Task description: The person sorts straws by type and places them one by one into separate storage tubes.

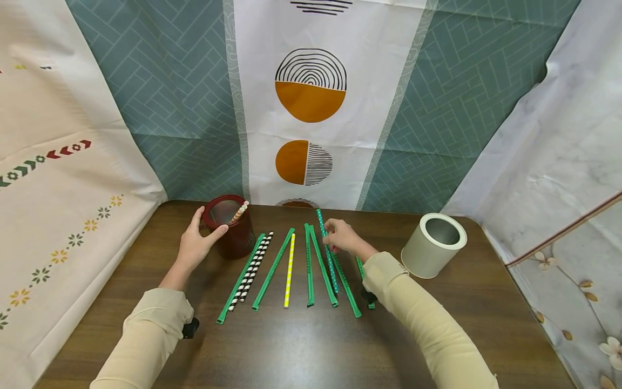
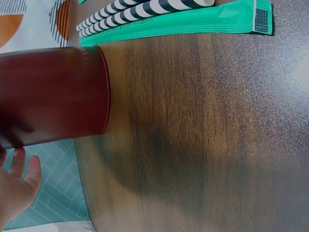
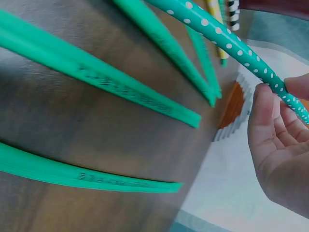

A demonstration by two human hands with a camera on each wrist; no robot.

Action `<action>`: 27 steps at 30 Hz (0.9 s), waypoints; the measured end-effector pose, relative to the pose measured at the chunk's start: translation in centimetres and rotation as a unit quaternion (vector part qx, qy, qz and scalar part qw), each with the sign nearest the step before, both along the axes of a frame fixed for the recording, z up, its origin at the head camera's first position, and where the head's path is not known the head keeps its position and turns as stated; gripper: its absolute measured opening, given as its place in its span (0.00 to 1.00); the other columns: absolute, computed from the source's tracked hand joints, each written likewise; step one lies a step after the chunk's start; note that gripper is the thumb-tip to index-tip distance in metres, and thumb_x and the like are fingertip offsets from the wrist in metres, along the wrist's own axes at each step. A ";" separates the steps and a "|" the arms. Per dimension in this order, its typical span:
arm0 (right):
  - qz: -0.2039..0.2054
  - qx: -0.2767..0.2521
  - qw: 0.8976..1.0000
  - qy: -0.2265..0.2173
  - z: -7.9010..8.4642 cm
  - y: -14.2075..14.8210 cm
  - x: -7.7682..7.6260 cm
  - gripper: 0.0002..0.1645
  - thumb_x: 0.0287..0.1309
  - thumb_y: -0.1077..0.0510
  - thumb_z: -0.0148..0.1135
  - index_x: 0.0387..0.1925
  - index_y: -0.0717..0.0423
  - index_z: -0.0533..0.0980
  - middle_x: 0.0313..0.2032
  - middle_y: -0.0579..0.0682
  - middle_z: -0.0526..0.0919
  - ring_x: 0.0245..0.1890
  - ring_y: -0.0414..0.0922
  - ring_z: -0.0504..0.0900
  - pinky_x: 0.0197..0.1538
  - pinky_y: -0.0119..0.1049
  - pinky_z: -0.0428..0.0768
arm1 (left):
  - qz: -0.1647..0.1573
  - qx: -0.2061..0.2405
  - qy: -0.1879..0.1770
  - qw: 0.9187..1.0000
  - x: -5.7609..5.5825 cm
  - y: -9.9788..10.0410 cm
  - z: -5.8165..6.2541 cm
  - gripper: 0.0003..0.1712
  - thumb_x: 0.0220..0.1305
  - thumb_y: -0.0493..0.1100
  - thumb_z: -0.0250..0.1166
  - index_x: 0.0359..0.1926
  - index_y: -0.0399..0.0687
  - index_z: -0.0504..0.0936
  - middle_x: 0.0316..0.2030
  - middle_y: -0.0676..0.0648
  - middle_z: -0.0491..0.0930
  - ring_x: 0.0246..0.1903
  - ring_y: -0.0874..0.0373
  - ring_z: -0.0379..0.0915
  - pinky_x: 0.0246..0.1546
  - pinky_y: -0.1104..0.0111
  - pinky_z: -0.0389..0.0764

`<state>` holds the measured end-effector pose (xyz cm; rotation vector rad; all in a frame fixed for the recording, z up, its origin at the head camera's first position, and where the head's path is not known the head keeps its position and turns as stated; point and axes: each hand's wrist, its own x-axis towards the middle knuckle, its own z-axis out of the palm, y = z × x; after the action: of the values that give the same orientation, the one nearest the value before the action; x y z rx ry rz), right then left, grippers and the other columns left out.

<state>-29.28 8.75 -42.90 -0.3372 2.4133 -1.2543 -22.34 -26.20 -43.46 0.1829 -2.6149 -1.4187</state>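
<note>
1. My left hand (image 1: 193,244) is at the left side of a dark red container (image 1: 237,240), which stands by the table's (image 1: 272,356) far edge, toward the far left corner. The fingers are spread wide, the thumb reaching over its near rim. I cannot tell how firmly they press.

2. Inside the red container, a brown-and-white striped straw (image 1: 239,212) leans out over the rim on the right side. I see some of the inner wall, but the bottom is hidden from me.

3. My right hand (image 1: 343,236) has its fingers drawn together, pinching a teal straw with white dots (image 1: 329,265) near its far end. That end points at the middle of the table's far edge; the other end slants toward the near edge.

4. A pale can (image 1: 427,254) with a white rim stands near the far right corner, well apart from the red container. Its mouth faces up, showing grey inner walls.

5. Between the two containers lie two black-and-white striped straws (image 1: 256,267) side by side, one yellow spotted straw (image 1: 289,270) and several long green wrappers (image 1: 274,269) with dark print. What the wrappers hold is hidden. The rightmost one is partly covered by my right sleeve (image 1: 413,308).
</note>
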 end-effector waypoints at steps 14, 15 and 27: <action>0.011 -0.097 0.995 -0.005 4.6 -1.2 0.5 0.10 0.47 0.70 0.50 0.34 0.65 0.62 0.23 0.52 0.71 0.17 0.41 0.75 0.24 0.33 0.76 | 0.005 -0.002 0.002 1.000 -0.1 -0.1 -0.1 0.50 0.52 0.62 0.59 0.68 0.53 0.42 0.59 0.35 0.63 0.59 0.42 0.57 0.54 0.44 0.59; 0.012 -0.106 0.994 -0.006 4.9 -1.3 0.5 0.10 0.47 0.71 0.50 0.34 0.65 0.62 0.23 0.51 0.71 0.16 0.40 0.75 0.23 0.32 0.76 | 0.005 -0.002 0.002 1.000 -0.1 -0.1 -0.1 0.50 0.53 0.62 0.59 0.68 0.53 0.42 0.59 0.35 0.63 0.59 0.42 0.57 0.54 0.44 0.59; -0.010 -0.230 0.973 -0.006 8.5 -3.2 0.6 0.07 0.52 0.70 0.50 0.33 0.61 0.62 0.25 0.53 0.74 0.20 0.43 0.78 0.27 0.34 0.79 | 0.002 -0.002 0.006 1.000 -0.2 0.0 -0.1 0.50 0.53 0.61 0.59 0.68 0.53 0.42 0.58 0.34 0.64 0.58 0.42 0.58 0.53 0.44 0.59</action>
<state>-28.69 5.60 -34.40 -0.4326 2.0969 -1.8136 -22.55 -26.23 -43.57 0.1794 -2.6064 -1.4080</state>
